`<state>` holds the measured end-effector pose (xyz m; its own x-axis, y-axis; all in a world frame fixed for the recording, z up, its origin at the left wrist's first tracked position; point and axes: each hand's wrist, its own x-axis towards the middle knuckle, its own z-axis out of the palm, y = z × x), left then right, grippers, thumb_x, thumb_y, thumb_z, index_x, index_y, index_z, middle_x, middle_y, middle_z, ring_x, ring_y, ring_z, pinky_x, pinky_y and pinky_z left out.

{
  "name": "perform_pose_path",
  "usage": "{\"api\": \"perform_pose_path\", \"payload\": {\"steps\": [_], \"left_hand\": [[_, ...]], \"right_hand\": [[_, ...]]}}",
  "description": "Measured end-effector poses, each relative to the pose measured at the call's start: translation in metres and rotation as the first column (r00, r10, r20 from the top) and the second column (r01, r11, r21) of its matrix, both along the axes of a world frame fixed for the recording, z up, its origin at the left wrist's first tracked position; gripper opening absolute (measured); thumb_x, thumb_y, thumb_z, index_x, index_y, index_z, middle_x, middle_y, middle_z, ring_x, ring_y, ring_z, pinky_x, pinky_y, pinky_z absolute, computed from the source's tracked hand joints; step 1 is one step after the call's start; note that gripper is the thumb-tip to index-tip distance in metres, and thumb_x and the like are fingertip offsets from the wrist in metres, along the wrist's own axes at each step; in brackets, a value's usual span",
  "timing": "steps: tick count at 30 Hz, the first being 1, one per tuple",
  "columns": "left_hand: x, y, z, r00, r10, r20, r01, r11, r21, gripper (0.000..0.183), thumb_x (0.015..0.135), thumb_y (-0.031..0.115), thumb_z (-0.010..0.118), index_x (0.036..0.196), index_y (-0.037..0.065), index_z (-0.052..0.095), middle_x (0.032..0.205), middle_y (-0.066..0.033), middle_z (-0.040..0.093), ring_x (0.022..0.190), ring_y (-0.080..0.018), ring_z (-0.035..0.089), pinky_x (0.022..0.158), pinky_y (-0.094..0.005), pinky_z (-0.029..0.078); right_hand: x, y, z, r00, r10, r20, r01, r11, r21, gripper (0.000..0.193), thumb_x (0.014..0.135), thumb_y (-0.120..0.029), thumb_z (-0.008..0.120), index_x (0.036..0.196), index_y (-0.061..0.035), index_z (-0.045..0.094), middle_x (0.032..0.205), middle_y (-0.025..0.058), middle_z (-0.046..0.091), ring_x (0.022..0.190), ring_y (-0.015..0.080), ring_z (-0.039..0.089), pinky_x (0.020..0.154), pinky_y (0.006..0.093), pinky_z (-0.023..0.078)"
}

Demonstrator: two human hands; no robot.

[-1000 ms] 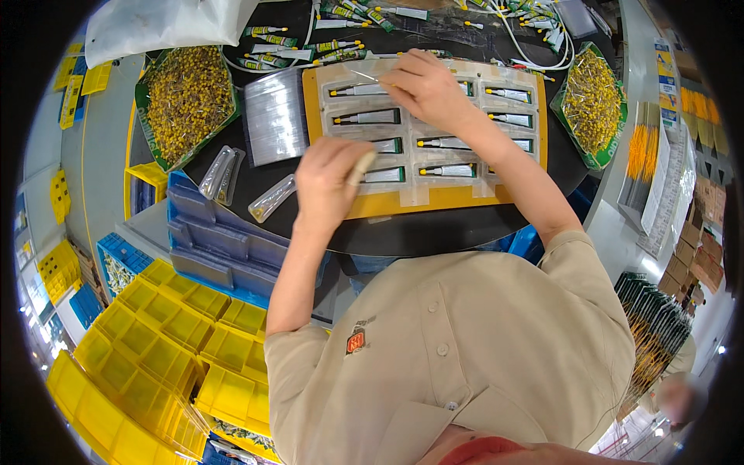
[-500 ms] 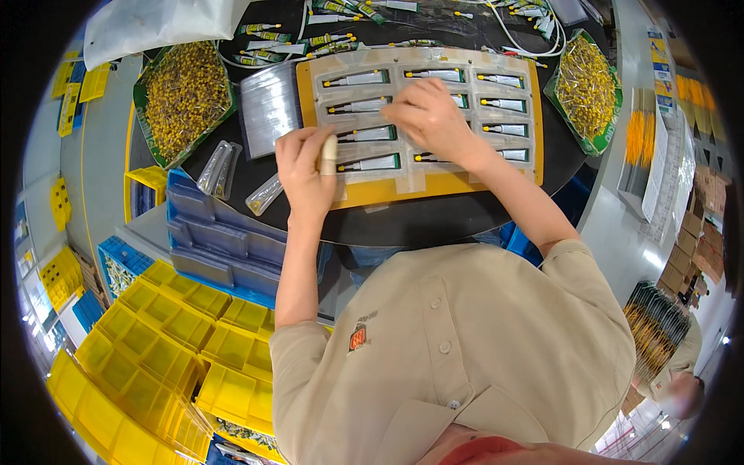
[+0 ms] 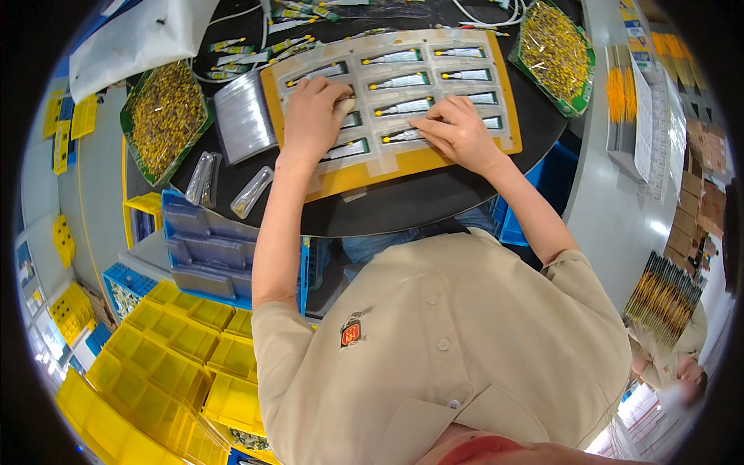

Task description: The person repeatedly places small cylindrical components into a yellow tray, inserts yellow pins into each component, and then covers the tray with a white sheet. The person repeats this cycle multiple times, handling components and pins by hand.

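Note:
A yellow board (image 3: 372, 184) carries a clear blister tray (image 3: 358, 92) with rows of small white tubes, each with a yellow cap and a green end. My left hand (image 3: 311, 118) lies over the left column, covering the second row's tube; its fingers are curled and one digit wears a pale finger cot (image 3: 343, 111). At the bottom of the middle column, my right hand (image 3: 465, 138) has its fingertips bent together at the end of a tube (image 3: 401, 136). Whatever either set of fingertips may hold is hidden.
Bags of small yellow-headed pieces stand at left (image 3: 164, 116) and right (image 3: 554, 50). A stack of clear blister sheets (image 3: 242, 115) sits left of the board. Loose tubes (image 3: 236, 58) and a white cable lie behind. Yellow bins (image 3: 167, 341) fill the lower left.
Over the board, my left hand has moved up from its lower left edge onto the left column. My right hand has come down from the middle column's second row to its bottom row. The view has shifted.

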<state>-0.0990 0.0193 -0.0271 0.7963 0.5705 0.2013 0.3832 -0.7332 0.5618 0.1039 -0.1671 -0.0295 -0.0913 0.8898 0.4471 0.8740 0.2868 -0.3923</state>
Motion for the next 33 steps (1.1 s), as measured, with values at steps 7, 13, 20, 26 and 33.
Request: {"api": "perform_pose_path", "payload": {"steps": [7,13,20,26,33], "left_hand": [[0.011,0.007,0.007,0.989,-0.009,-0.150,-0.007,0.994,-0.107,0.010,0.085,0.012,0.069,0.093,0.008,0.072,0.092,-0.0092,0.067,0.096,-0.0334,0.059,0.086,-0.0437,0.048],[0.018,0.009,0.013,0.970,-0.053,-0.239,0.047,0.998,-0.032,0.012,0.085,0.011,0.068,0.096,0.006,0.067,0.094,-0.0096,0.065,0.095,-0.0328,0.058,0.085,-0.0441,0.045],[0.009,-0.040,0.037,0.989,0.140,0.049,-0.139,0.990,-0.017,0.020,0.080,-0.001,0.067,0.098,0.005,0.062,0.094,-0.0116,0.060,0.092,-0.0320,0.056,0.082,-0.0432,0.044],[0.054,-0.113,0.023,0.990,-0.012,0.142,0.038,0.983,-0.182,0.026,0.075,-0.004,0.069,0.097,0.006,0.062,0.091,-0.0115,0.057,0.089,-0.0334,0.053,0.080,-0.0420,0.043],[0.148,-0.159,-0.015,0.973,-0.109,0.203,0.105,0.994,0.029,0.021,0.077,0.007,0.073,0.095,0.010,0.062,0.092,-0.0077,0.058,0.089,-0.0291,0.054,0.078,-0.0417,0.040]], "right_hand": [[0.041,-0.019,-0.001,0.999,-0.038,-0.013,0.037,0.999,-0.036,0.023,0.083,-0.015,0.076,0.106,-0.0139,0.076,0.089,0.0019,0.058,0.086,0.0205,0.057,0.080,0.0348,0.043],[0.051,-0.026,0.006,0.996,0.056,-0.069,-0.056,0.998,0.010,0.026,0.080,-0.012,0.077,0.106,-0.0129,0.077,0.084,0.0022,0.057,0.081,0.0221,0.056,0.076,0.0358,0.044],[0.021,-0.020,-0.016,0.999,-0.039,0.003,0.039,0.999,0.038,0.019,0.081,-0.018,0.075,0.100,-0.0172,0.073,0.083,-0.0014,0.055,0.087,0.0182,0.056,0.081,0.0337,0.042],[0.090,-0.037,-0.001,0.984,-0.172,0.051,0.173,0.985,-0.014,0.027,0.082,-0.014,0.076,0.109,-0.0165,0.075,0.089,0.0014,0.058,0.088,0.0205,0.056,0.080,0.0334,0.043],[0.131,-0.036,-0.005,0.995,-0.097,0.033,0.100,0.992,-0.078,0.025,0.084,-0.016,0.075,0.108,-0.0154,0.074,0.100,0.0027,0.060,0.094,0.0222,0.055,0.083,0.0343,0.044]]}}
